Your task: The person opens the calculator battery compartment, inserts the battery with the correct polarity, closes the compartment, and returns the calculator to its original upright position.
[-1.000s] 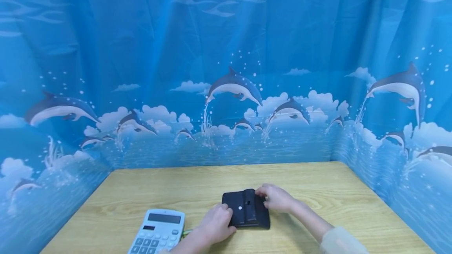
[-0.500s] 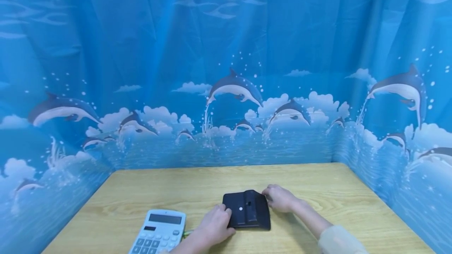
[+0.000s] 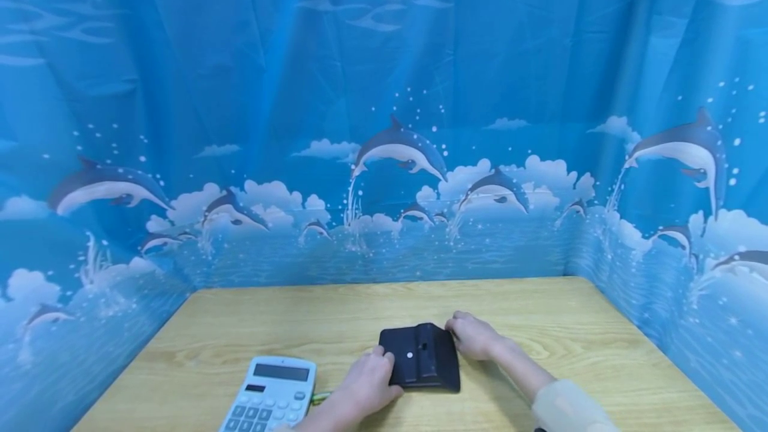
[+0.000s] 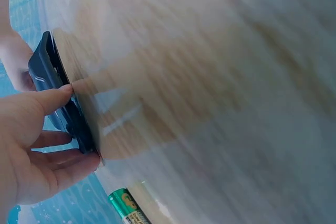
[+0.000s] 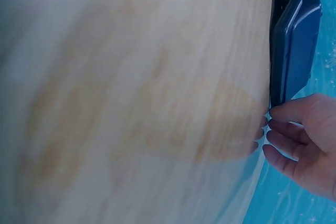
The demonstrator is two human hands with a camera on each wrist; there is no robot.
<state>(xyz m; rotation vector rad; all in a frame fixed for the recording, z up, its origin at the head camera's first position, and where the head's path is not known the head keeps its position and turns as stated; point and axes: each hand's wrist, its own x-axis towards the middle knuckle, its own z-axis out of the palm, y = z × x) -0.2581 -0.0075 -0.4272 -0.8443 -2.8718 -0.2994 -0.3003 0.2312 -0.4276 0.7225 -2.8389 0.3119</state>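
Note:
A black, squarish plastic device (image 3: 402,342) lies on the wooden table in the head view. A raised ridge with a small dark notch crosses it, and a white dot marks its left half. My left hand (image 3: 369,382) grips its left side; in the left wrist view the thumb is at the near edge and the fingers reach round the far side. My right hand (image 3: 474,337) has its fingertips right at the upper right edge. Its fingers (image 5: 286,142) are loosely bent beside the device's end in the right wrist view, with fingertips down at the table surface.
A pale blue calculator (image 3: 273,392) lies at the front left of the table (image 3: 288,312). Beside it, partly behind my left forearm, is a green battery (image 4: 126,203). A blue dolphin-print curtain (image 3: 384,119) surrounds the table's back and sides.
My right hand has moved from over the ridge to the device's upper right edge, its fingers drawing off the surface. The left hand and the black device have stayed in place.

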